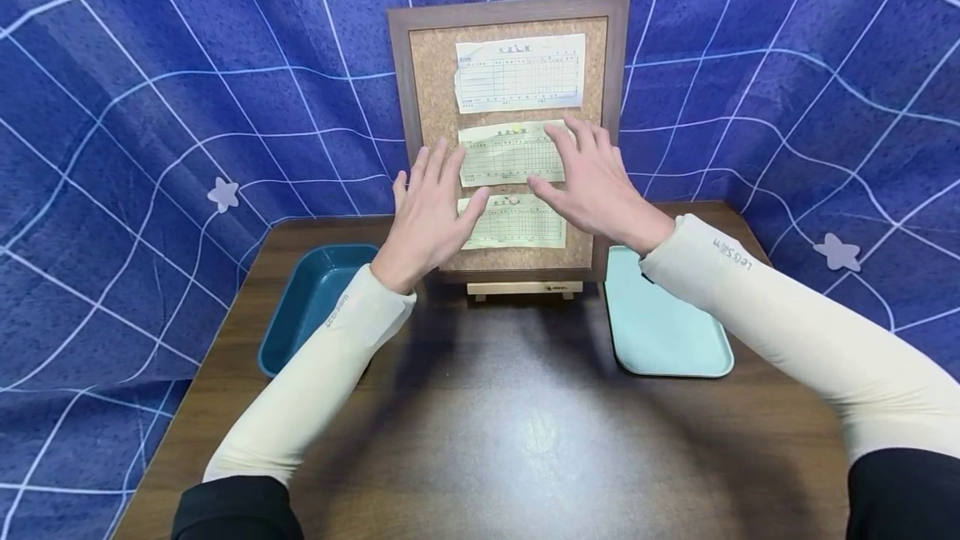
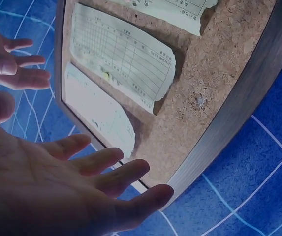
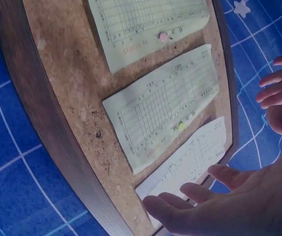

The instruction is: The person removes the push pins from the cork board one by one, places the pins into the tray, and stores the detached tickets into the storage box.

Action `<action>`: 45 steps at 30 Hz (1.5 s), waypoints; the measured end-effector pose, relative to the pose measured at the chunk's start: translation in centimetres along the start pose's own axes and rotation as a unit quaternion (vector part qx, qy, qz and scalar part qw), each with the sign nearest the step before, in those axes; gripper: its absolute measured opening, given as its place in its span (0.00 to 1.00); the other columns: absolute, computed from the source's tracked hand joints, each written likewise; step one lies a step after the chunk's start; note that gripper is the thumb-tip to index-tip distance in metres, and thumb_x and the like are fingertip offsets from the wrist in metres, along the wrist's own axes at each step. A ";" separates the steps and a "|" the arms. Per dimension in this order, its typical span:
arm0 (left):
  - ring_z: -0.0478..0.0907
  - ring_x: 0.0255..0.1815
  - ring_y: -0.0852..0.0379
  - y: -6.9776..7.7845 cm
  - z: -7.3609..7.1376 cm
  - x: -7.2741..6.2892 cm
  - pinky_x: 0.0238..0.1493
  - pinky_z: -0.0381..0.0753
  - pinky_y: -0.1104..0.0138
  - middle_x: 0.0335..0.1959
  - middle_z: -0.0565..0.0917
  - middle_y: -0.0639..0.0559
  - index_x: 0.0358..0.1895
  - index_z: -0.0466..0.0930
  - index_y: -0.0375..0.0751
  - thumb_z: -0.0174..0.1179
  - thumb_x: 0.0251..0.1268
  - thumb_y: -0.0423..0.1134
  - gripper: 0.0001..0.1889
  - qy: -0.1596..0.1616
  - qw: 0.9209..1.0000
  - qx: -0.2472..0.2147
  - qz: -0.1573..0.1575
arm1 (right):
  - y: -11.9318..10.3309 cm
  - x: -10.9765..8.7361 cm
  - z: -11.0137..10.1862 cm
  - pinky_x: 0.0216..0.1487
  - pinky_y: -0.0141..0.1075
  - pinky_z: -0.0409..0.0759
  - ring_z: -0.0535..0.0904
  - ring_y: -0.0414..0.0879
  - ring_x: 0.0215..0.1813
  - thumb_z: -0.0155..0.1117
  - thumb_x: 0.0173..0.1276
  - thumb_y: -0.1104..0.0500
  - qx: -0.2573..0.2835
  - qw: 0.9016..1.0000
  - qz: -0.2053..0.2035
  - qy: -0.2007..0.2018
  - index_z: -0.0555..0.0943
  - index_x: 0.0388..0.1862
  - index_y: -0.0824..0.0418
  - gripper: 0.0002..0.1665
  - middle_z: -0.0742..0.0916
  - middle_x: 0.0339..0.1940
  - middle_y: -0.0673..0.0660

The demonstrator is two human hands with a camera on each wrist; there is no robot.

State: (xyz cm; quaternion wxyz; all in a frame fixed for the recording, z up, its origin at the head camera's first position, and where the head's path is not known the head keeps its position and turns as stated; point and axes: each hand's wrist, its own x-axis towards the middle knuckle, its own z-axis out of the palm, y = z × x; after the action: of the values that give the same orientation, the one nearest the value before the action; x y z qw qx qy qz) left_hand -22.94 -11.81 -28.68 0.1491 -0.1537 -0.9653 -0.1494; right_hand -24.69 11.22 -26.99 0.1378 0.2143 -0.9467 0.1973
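A framed cork board (image 1: 431, 98) stands upright with three printed paper forms on it. The top form (image 1: 517, 77) is white; the middle form (image 1: 502, 161) and the bottom form (image 1: 521, 227) are pale green. A yellow pin (image 3: 181, 126) sits in the middle form and a pink pin (image 3: 163, 37) in the bottom one. My left hand (image 1: 427, 215) is raised before the board's lower left, fingers spread, holding nothing. On the other side my right hand (image 1: 600, 186) is likewise raised, fingers spread and empty, overlapping the middle form's right end in the head view.
The board rests on a small wooden stand (image 1: 525, 288) at the back of the dark wooden table (image 1: 525, 440). To its left lies a deep teal tray (image 1: 318, 282), partly behind my left arm; to its right, a mint tray (image 1: 667, 336). A blue curtain (image 1: 225, 48) hangs behind.
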 end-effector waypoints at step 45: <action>0.69 0.46 0.51 -1.4 0.8 4.5 0.43 0.62 0.60 0.45 0.76 0.50 0.55 0.71 0.40 0.49 0.67 0.49 0.20 0.171 0.982 -0.078 0.000 | 1.2 4.2 -0.4 0.54 0.40 0.68 0.72 0.53 0.55 0.60 0.65 0.59 0.097 0.982 -0.017 0.162 0.70 0.60 0.64 0.25 0.76 0.55 0.60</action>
State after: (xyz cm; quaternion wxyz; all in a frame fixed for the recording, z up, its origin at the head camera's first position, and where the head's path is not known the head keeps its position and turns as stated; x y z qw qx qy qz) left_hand -27.68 -11.66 -28.25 0.2993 -0.1371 -0.9111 -0.2478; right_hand -28.85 10.85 -25.58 0.2714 0.2082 -0.8843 0.3178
